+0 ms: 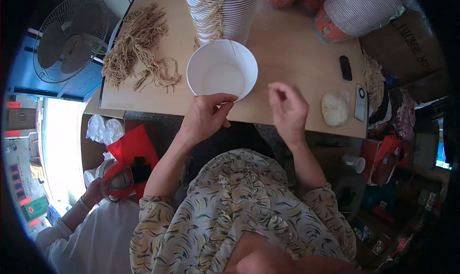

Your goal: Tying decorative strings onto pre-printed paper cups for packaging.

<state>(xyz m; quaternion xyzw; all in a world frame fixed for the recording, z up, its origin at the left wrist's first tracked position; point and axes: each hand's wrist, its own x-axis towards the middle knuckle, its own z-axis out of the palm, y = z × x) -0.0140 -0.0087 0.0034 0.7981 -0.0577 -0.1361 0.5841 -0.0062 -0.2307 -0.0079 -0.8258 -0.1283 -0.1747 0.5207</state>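
Observation:
A white paper bucket (195, 73) stands at the table's near edge with its mouth tilted toward me. My left hand (203, 116) pinches its near rim between thumb and fingers. Just right of the bucket, my right hand (290, 108) is raised, apart from it, with curled fingers. Anything within those fingers is too small or blurred to make out. Behind the bucket rises a tall stack of striped paper buckets (235, 15), with twisted tan cord handles (208, 17) hanging down its side. A heap of tan cords (136, 46) lies to the left, some strands loose near the bucket.
More bucket stacks (362, 10) stand at the back right. A black object (345, 68), a pale lump in plastic (334, 108) and a phone (360, 101) lie on the table's right. A fan (72, 41) stands left. Lower left, another person's hand (96, 190) is beside a red bag (134, 149).

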